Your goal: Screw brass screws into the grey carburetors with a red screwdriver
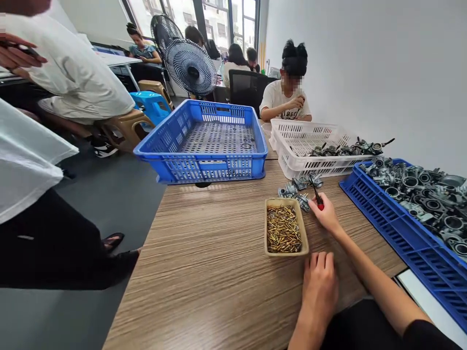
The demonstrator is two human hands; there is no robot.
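Note:
My left hand (319,284) lies flat on the wooden table (219,253), fingers stretched out, just below a small tan tray (269,253) filled with brass screws. My right hand (326,213) is closed around a red-handled screwdriver (317,198), right of the tray. The tool's tip points toward a few grey metal carburetor parts (297,189) lying loose on the table just beyond the tray.
An empty blue basket (204,160) overhangs the table's far left corner. A white basket (292,165) and a blue crate (397,223) at right hold several metal parts. A person sits across the table; another in white stands at left. A fan (189,65) stands behind.

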